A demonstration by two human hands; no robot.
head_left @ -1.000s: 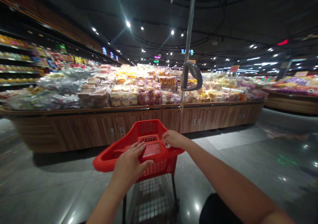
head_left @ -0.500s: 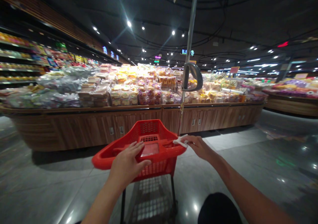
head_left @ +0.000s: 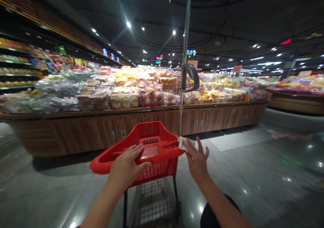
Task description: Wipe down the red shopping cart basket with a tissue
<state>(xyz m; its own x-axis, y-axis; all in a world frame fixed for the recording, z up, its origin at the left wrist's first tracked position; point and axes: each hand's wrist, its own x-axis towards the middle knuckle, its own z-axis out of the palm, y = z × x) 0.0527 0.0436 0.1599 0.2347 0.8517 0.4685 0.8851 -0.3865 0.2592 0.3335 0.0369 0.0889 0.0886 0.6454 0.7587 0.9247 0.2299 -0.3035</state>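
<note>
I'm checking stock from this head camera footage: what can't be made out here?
Head view:
Package labels: too small and blurred.
White item by the right hand: too small to identify.
Red basket: partly hidden by the left hand.
Left shelves: cut off by the edge.

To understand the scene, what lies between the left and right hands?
In the head view, a red cart basket and a white tissue.
</note>
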